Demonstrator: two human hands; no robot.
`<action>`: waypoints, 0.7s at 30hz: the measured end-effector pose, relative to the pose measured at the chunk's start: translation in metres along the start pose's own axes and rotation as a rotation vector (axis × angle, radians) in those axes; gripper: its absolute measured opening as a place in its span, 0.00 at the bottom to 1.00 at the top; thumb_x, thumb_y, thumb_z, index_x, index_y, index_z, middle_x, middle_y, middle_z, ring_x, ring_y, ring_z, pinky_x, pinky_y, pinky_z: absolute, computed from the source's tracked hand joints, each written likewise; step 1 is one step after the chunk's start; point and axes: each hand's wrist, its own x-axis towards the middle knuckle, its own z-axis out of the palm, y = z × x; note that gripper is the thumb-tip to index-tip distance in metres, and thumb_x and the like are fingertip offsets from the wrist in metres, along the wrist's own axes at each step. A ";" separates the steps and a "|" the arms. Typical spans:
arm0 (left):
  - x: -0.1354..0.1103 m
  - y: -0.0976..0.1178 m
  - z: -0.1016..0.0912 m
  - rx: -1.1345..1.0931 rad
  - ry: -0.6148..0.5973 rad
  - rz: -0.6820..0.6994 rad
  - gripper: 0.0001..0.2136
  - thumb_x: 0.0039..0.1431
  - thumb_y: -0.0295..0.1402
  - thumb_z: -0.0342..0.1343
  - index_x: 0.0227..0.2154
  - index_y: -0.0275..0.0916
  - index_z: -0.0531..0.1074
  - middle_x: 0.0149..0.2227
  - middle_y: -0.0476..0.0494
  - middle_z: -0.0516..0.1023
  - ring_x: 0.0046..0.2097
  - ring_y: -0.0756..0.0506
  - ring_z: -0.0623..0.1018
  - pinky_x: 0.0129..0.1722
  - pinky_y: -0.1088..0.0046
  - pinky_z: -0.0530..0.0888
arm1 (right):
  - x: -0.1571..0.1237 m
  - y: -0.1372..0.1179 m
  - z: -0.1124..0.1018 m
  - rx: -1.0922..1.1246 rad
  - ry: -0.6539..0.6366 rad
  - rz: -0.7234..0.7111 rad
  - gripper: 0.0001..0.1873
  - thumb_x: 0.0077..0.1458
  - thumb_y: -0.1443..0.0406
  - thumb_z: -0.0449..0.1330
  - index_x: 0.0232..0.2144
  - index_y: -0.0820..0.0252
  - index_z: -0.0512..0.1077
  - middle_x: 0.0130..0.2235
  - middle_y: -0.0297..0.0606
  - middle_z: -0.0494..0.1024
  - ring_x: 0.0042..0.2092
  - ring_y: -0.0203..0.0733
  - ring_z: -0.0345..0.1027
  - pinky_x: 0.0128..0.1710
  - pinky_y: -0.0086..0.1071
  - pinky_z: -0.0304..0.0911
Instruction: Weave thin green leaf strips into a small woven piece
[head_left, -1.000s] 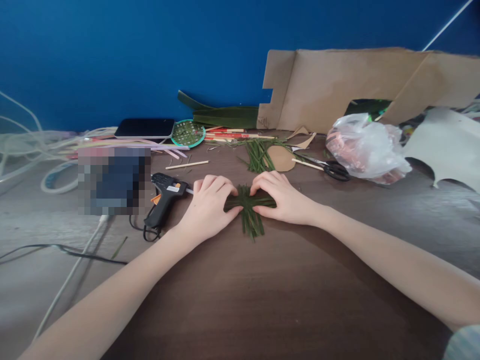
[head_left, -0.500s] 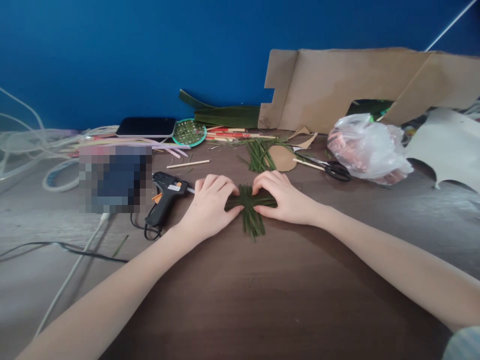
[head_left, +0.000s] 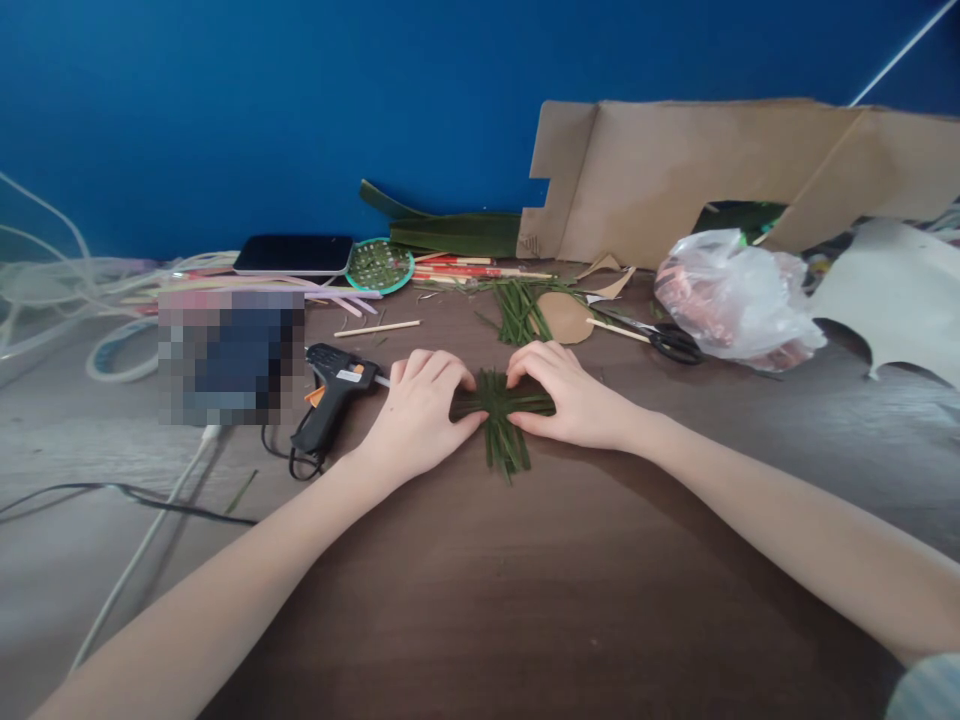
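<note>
Narrow green leaf strips (head_left: 504,440) lie crossed over each other on the brown table, with ends pointing to both sides and toward me. At their left side, my left hand (head_left: 426,405) has its thumb and fingers closed about the sideways strips. My right hand (head_left: 566,397) does the same from the right, thumb in front and fingertips behind. Between the two hands the crossing point shows. Just left of my left hand lies a black glue gun (head_left: 334,395). Behind the hands are a pile of more leaf strips (head_left: 517,312) and a round cardboard disc (head_left: 566,318).
Black-handled scissors (head_left: 675,343) and a plastic bag (head_left: 739,295) lie to the right. A folded cardboard sheet (head_left: 675,170) leans on the blue wall. Toward the back left are a phone (head_left: 294,254), a round green-rimmed dish (head_left: 379,265) and a wooden stick (head_left: 377,328). Cables (head_left: 135,570) cross the left side.
Almost nothing differs. Both hands stay at the crossed leaf strips, with only a very slight shift of the fingers.
</note>
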 end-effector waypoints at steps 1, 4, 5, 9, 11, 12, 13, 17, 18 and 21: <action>0.000 0.000 0.000 0.003 -0.001 -0.012 0.09 0.50 0.34 0.58 0.33 0.39 0.66 0.40 0.45 0.72 0.45 0.41 0.66 0.43 0.62 0.61 | 0.000 0.000 0.000 -0.002 0.002 0.002 0.12 0.50 0.62 0.59 0.36 0.58 0.61 0.43 0.41 0.67 0.47 0.46 0.58 0.48 0.42 0.54; 0.000 0.000 0.000 0.001 -0.014 -0.038 0.10 0.50 0.34 0.58 0.35 0.38 0.66 0.42 0.44 0.71 0.46 0.40 0.65 0.44 0.62 0.62 | 0.000 0.000 0.000 -0.005 0.006 0.003 0.14 0.50 0.62 0.59 0.38 0.58 0.62 0.43 0.41 0.67 0.47 0.46 0.58 0.48 0.41 0.54; 0.000 0.000 0.000 -0.005 -0.020 -0.041 0.10 0.50 0.34 0.58 0.35 0.38 0.67 0.42 0.44 0.71 0.46 0.40 0.65 0.44 0.62 0.62 | 0.000 0.000 0.000 -0.006 0.006 0.004 0.14 0.50 0.62 0.59 0.38 0.58 0.62 0.43 0.41 0.67 0.47 0.46 0.58 0.48 0.41 0.54; 0.001 0.000 0.000 -0.024 -0.032 -0.037 0.09 0.51 0.33 0.58 0.34 0.38 0.67 0.42 0.45 0.71 0.46 0.41 0.65 0.44 0.62 0.62 | 0.001 0.000 0.000 0.003 0.003 0.003 0.12 0.50 0.62 0.59 0.37 0.58 0.62 0.42 0.40 0.68 0.46 0.45 0.58 0.48 0.40 0.54; 0.001 0.000 0.000 -0.026 -0.033 -0.028 0.08 0.51 0.33 0.57 0.34 0.38 0.67 0.42 0.45 0.71 0.46 0.41 0.65 0.44 0.63 0.62 | 0.001 -0.001 0.000 0.013 0.003 -0.002 0.11 0.50 0.62 0.59 0.37 0.57 0.62 0.41 0.39 0.68 0.46 0.45 0.58 0.47 0.40 0.54; 0.001 0.000 0.000 -0.027 -0.033 -0.024 0.08 0.51 0.33 0.57 0.34 0.38 0.67 0.41 0.45 0.71 0.46 0.41 0.65 0.44 0.63 0.61 | 0.000 -0.001 0.000 0.016 0.004 -0.005 0.11 0.51 0.63 0.59 0.36 0.57 0.62 0.41 0.39 0.68 0.45 0.45 0.58 0.47 0.40 0.54; 0.001 0.000 0.001 -0.027 -0.033 -0.021 0.08 0.51 0.33 0.57 0.34 0.38 0.67 0.41 0.45 0.71 0.46 0.41 0.65 0.43 0.63 0.61 | 0.000 -0.001 0.000 0.017 0.004 -0.007 0.11 0.51 0.63 0.59 0.36 0.57 0.62 0.41 0.39 0.68 0.45 0.45 0.58 0.47 0.40 0.54; 0.001 0.000 0.002 -0.025 -0.028 -0.018 0.08 0.51 0.33 0.58 0.33 0.38 0.67 0.41 0.46 0.71 0.45 0.41 0.65 0.43 0.63 0.61 | 0.000 -0.001 0.000 0.015 0.004 -0.011 0.11 0.51 0.63 0.59 0.37 0.58 0.63 0.40 0.39 0.68 0.45 0.45 0.58 0.47 0.40 0.54; 0.000 0.000 0.002 -0.026 -0.029 -0.018 0.08 0.51 0.33 0.58 0.34 0.38 0.67 0.41 0.46 0.71 0.45 0.41 0.65 0.43 0.63 0.61 | 0.000 -0.001 0.000 0.013 0.004 -0.011 0.12 0.51 0.63 0.59 0.38 0.58 0.64 0.40 0.39 0.68 0.45 0.45 0.58 0.47 0.40 0.54; 0.000 0.000 0.003 -0.028 -0.029 -0.018 0.09 0.51 0.33 0.57 0.35 0.39 0.67 0.41 0.46 0.71 0.45 0.41 0.65 0.44 0.63 0.61 | 0.000 -0.001 0.000 -0.005 0.000 -0.013 0.13 0.51 0.63 0.59 0.40 0.58 0.64 0.41 0.40 0.68 0.45 0.45 0.58 0.47 0.41 0.55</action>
